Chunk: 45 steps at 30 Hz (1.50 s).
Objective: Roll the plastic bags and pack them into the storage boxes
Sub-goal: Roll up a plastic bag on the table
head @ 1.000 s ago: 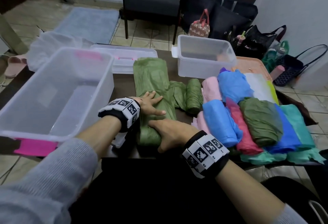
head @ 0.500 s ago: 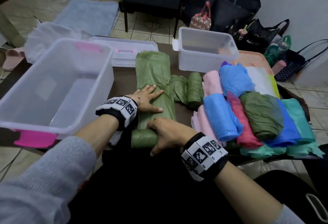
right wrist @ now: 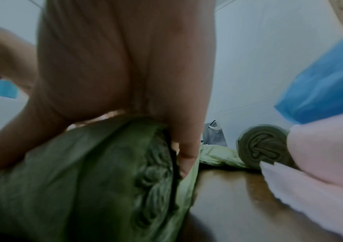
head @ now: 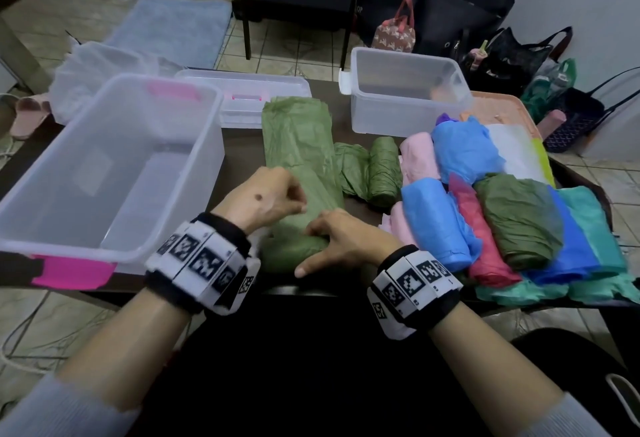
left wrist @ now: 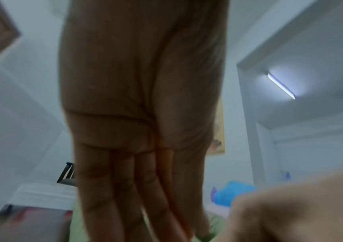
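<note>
At the left of the dark bench (head: 239,145) stood a large clear storage box (head: 114,173) with pink handles, tilted toward the near edge and holding nothing visible. Beyond it, at the far side, lay a flatter clear lid (head: 249,90) with a pink catch. Just right of the box, a long green plastic bag (head: 298,145) lay stretched from far to near, its near end already wound into a thick roll. The left hand (head: 263,199) rested over the bag beside that roll; in the left wrist view its fingers (left wrist: 112,188) hung straight and close together, released, their tips touching the green plastic. The right hand (head: 341,241) was grasping the roll, thumb spread toward the near edge and fingers (right wrist: 187,150) curled against its spiral end. Right of the bag sat a finished green roll (head: 382,173), then a pile of folded bags (head: 512,215) in pink, blue, red, dark green and teal. At the far right stood a smaller clear storage box (head: 408,97).
</note>
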Available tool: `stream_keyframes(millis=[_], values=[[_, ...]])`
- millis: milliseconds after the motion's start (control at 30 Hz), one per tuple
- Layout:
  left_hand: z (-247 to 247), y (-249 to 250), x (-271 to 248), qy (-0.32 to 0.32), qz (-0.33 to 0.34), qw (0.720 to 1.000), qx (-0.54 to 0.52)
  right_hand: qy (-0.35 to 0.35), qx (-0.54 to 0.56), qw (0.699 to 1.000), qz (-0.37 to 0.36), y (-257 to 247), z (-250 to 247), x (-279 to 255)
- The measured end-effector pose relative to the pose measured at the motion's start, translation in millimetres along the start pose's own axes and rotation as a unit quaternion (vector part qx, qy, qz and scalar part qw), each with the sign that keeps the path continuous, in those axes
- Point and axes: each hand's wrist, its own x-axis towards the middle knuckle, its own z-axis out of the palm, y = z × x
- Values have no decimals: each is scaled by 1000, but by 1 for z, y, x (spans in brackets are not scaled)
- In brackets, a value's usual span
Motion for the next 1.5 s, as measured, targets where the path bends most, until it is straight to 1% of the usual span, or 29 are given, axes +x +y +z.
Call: stream_keyframes(millis=[67, 133, 233, 300, 333, 400, 433, 467, 500, 567, 667, 767, 833, 867, 933, 967, 1000, 1067, 1133, 1233, 1267, 1333, 1400, 1433, 1500], values=[[-3, -3, -21, -58, -24, 998, 0, -6, 16, 1000, 7, 3, -3, 0], [-2, -6, -36, -93, -29, 995, -3, 10, 55, 998, 17, 6, -5, 0], [7, -8, -46, -109, -29, 993, 18, 38, 82, 995, 31, 9, -2, 0], [13, -10, -45, -105, -30, 993, 31, 55, 47, 997, 35, 7, 0, -1], [15, -11, -44, -101, -30, 994, 31, 82, 2, 996, 33, 4, 1, -2], [17, -14, -39, -95, -28, 995, 29, 178, -74, 981, 11, -3, 6, -8], [17, -15, -35, -100, -31, 994, 28, 219, -88, 972, -4, -7, 8, -12], [16, -16, -32, -109, -34, 993, 29, 239, -97, 966, -16, -11, 11, -17], [15, -16, -28, -121, -39, 991, 33, 236, -117, 964, -23, -14, 16, -20], [12, -14, -22, -142, -41, 988, 48, 206, -161, 965, -22, -16, 28, -24], [14, -13, -15, -171, -34, 983, 61, 209, -192, 959, -12, -14, 41, -22], [20, -12, -11, -182, -48, 981, 57, 203, -204, 958, -1, -14, 38, -14], [25, -13, -11, -157, -51, 983, 77, 184, -199, 963, 0, -13, 30, -7], [27, -13, -13, -125, -49, 988, 78, 174, -192, 966, 1, -12, 24, -4], [30, -15, -17, -51, -30, 997, 46, 150, -171, 974, 10, -10, 13, 1], [30, -16, -19, -28, -16, 999, 35, 132, -160, 978, 20, -10, 9, 3], [31, -17, -20, -20, -8, 999, 35, 115, -158, 980, 30, -11, 5, 4], [29, -19, -24, -32, -13, 999, 29, 94, -168, 980, 42, -12, 4, 4], [25, -19, -27, -61, -24, 998, 7, 81, -173, 980, 54, -14, 5, 3], [21, -19, -31, -91, -26, 995, -16, 55, -146, 986, 57, -16, 9, -2], [21, -20, -31, -95, -29, 995, -21, 58, -138, 988, 50, -17, 8, -5], [19, -17, -30, -99, -35, 994, -24, 101, -142, 984, 25, -19, 8, -11], [15, -15, -25, -105, -46, 993, -22, 166, -188, 968, 5, -25, 12, -16], [14, -14, -22, -112, -53, 992, -19, 188, -209, 960, 0, -29, 16, -18], [12, -13, -14, -130, -62, 990, -9, 216, -213, 953, 1, -34, 24, -19]])
